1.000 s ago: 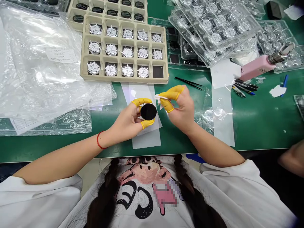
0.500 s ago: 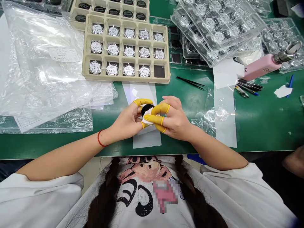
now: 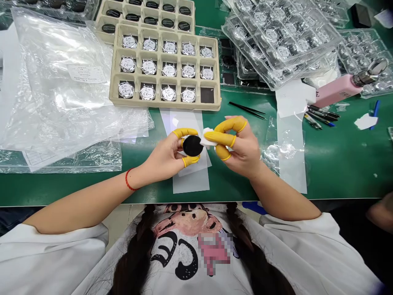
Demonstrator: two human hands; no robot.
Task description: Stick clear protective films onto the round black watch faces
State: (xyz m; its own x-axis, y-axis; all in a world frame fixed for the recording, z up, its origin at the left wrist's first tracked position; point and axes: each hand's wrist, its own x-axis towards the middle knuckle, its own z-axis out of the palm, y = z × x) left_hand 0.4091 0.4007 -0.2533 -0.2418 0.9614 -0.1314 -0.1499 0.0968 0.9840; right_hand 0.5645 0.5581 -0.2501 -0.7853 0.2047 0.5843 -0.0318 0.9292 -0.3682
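My left hand (image 3: 170,153), with yellow finger cots, grips a round black watch face (image 3: 192,146) by its edge between thumb and fingers, its dark side turned up. My right hand (image 3: 238,143), also in yellow finger cots, pinches a folded white wiping cloth (image 3: 208,137). The cloth's left end meets the right edge of the watch face. Beneath the hands lie thin translucent sheets (image 3: 190,184). Beyond them a cream tray (image 3: 166,105) carries silver watch cases (image 3: 168,94), backs up, in its compartments; the front right compartment shows only its black base.
Another cream tray (image 3: 194,16) with black discs stands behind. Plastic bags (image 3: 61,106) cover the left side. Black tweezers (image 3: 247,110) lie beyond my right hand. Stacked clear trays (image 3: 276,61), a pink bottle (image 3: 337,91) and several pens (image 3: 322,114) are at the right.
My right hand has drawn back to the right with the cloth, uncovering most of the black watch face. My left hand keeps its grip in nearly the same place.
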